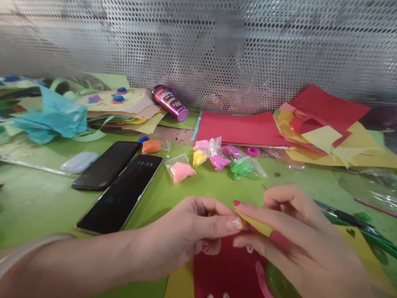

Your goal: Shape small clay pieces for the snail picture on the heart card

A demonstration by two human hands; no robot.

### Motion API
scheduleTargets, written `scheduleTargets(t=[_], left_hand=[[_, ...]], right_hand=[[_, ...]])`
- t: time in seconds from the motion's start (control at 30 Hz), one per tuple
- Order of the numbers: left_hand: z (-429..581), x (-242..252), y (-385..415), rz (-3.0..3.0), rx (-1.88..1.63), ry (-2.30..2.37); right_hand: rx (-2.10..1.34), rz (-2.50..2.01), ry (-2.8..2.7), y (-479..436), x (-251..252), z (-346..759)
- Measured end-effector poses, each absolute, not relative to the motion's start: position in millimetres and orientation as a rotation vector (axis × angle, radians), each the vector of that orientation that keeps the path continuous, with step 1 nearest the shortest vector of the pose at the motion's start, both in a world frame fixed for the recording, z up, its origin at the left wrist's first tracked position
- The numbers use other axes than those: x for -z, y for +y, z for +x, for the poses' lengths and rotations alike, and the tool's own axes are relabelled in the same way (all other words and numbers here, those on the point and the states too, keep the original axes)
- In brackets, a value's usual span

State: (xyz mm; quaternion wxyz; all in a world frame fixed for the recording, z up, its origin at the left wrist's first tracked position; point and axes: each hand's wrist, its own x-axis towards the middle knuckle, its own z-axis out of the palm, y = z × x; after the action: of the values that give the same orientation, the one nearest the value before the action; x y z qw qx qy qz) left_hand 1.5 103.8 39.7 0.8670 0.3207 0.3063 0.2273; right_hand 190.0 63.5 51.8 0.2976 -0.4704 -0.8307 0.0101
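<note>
Between the fingertips of both hands — left hand (189, 231), right hand (297, 236) — sits a thin yellow paper strip (256, 223), pinched flat above glossy red card (226, 269)

Bright even light, blurred edges, wide-angle distortion

Green desk (37, 198), backed by a perforated metal panel. Near the left edge: two dark phones (119, 198) side by side, a pale blue case (80, 162) just beside them, crumpled teal tissue (52, 118) farther back. Mid-desk: small clear bags of coloured clay (217, 159), pink, yellow, orange, green. Along the back edge: a purple tube (170, 103) lying tilted, a red sheet (238, 128). Toward the right back corner: overlapping red and yellow papers (325, 132). At the near edge: red and yellow paper (223, 273).
</note>
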Motion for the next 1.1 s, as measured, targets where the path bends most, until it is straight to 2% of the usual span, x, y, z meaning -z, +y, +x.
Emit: scheduleTargets(t=[0.5, 0.7, 0.93, 1.1], left_hand=[[-0.7, -35.4, 107.8, 0.650, -0.453, 0.540], [-4.0, -37.1, 107.0, 0.593, -0.445, 0.518], [-4.2, -35.9, 109.1, 0.551, -0.418, 0.478], [-1.9, -35.1, 107.8, 0.560, -0.426, 0.486]], right_hand=[[-0.120, -1.205, -2.211, 64.0, -51.2, 187.8], [-0.029, -1.227, -2.248, 63.4, -51.1, 187.9], [-0.166, -1.212, -2.160, 60.9, -50.8, 185.1], [-0.055, -1.165, -2.198, 58.6, -52.6, 186.7]])
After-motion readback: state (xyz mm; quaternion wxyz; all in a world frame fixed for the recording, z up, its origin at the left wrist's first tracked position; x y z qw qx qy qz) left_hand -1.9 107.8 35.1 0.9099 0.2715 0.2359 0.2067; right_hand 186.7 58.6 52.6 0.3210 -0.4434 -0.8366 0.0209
